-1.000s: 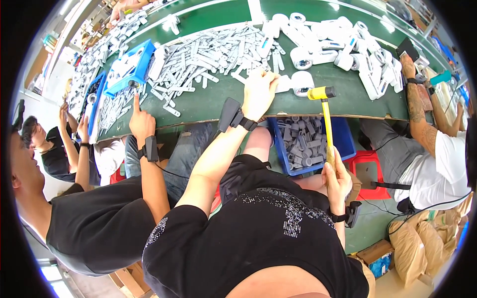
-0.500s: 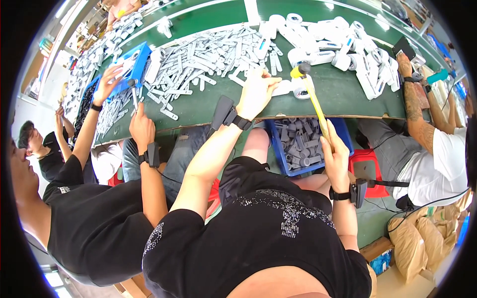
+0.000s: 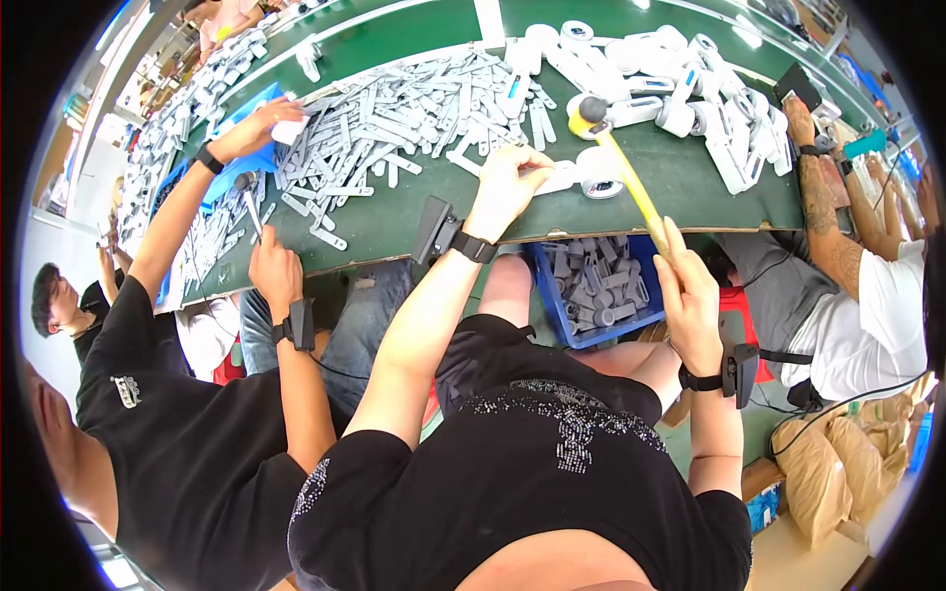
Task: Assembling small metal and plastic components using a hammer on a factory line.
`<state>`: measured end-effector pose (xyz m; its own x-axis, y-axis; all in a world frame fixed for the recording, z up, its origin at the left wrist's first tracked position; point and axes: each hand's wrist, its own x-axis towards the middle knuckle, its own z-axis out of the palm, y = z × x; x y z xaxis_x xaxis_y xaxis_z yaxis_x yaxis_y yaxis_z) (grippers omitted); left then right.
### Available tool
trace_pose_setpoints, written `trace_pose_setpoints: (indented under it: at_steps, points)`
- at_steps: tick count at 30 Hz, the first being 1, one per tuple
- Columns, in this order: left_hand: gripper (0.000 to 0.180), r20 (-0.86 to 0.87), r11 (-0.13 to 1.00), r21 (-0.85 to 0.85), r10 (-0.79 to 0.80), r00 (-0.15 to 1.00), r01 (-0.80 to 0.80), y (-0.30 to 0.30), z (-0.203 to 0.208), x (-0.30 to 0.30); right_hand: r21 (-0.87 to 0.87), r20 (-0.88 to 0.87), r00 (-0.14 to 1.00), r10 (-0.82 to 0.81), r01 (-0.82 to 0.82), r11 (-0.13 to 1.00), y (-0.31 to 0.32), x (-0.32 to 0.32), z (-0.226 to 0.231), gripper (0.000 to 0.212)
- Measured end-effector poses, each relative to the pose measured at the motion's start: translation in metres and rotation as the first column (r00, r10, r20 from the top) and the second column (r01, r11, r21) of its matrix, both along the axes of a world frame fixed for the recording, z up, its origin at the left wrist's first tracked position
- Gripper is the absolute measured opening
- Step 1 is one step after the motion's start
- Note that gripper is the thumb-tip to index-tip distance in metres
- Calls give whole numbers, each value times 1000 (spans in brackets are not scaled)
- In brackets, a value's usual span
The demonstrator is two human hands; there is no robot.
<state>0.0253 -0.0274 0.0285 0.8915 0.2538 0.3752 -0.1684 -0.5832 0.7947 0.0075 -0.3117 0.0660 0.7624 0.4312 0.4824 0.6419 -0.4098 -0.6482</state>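
My left hand (image 3: 510, 185) pinches the near end of a white plastic part (image 3: 563, 178), which lies on the green tabletop (image 3: 463, 212). The part's round, ring-like head (image 3: 599, 175) points to the right. My right hand (image 3: 693, 295) grips a mallet (image 3: 631, 183) by its yellow handle. The mallet's yellow and black head is raised above and just beyond the part, apart from it. Beyond my left hand spreads a heap of flat grey strips (image 3: 394, 113).
More white round-headed parts (image 3: 680, 84) are piled at the back right. A blue bin (image 3: 555, 313) of grey pieces stands below the table edge. At left, a co-worker's hand (image 3: 278, 271) holds a hammer (image 3: 252, 205); another person (image 3: 847, 246) works at right.
My right hand has moved right and a little lower, and the mallet tilts further left. My left hand still pinches the part. The left co-worker's far hand has moved right, now with a white piece.
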Motion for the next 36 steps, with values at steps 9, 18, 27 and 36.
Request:
trace_pose_setpoints:
  at_steps: [9, 18, 27, 36]
  points:
    - [12, 19, 1000, 14, 1, 1000, -1, 0, -4, 2, -99, -52, 998, -19, 14, 995, 2, 2, 6, 43]
    - [30, 55, 962, 220, 154, 987, -162, 7, -10, -27, -71, -15, 997, 71, -72, 995, 10, -15, 4, 44]
    - [27, 115, 980, 114, 152, 982, -165, 9, -22, -23, -220, -53, 994, 100, -109, 969, 13, -18, 0, 47]
    - [83, 91, 950, -274, 182, 979, -151, 7, -35, -26, -200, -129, 978, 165, -189, 961, 27, -17, -1, 45]
